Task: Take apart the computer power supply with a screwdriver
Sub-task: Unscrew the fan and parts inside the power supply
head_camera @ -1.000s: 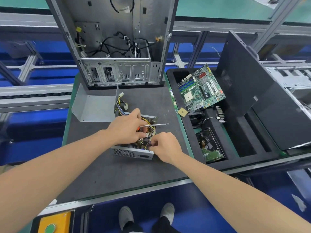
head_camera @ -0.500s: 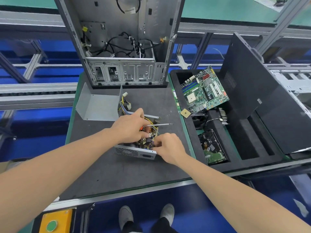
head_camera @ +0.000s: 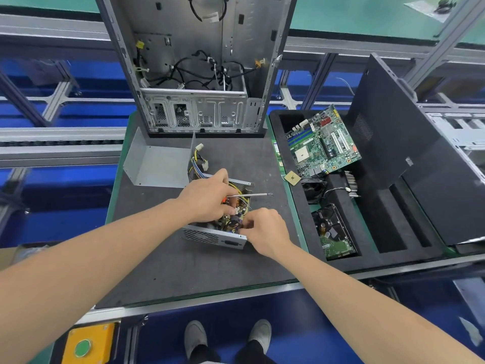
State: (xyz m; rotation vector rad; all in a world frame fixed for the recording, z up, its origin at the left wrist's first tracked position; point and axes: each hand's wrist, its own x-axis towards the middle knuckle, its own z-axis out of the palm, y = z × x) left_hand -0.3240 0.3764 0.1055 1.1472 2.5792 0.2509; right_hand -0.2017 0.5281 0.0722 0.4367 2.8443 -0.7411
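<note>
Over opened power supply (head_camera: pixel 215 236): screwdriver (head_camera: pixel 249 195) gripped sideways in left hand (head_camera: pixel 207 198), clearing room for right hand (head_camera: pixel 265 229) pinching circuit board (head_camera: pixel 233 219).

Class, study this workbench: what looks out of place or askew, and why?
The small gold chip lies loose on the foam tray's left rim, in no compartment, where a knock might dislodge it. The motherboard beside it sits tilted rather than flat.

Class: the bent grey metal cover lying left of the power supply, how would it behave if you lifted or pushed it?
The metal cover looks like thin folded sheet, so probably light yet fairly stiff. Resting flat on the mat, it would likely slide rather than tip or roll.
</note>
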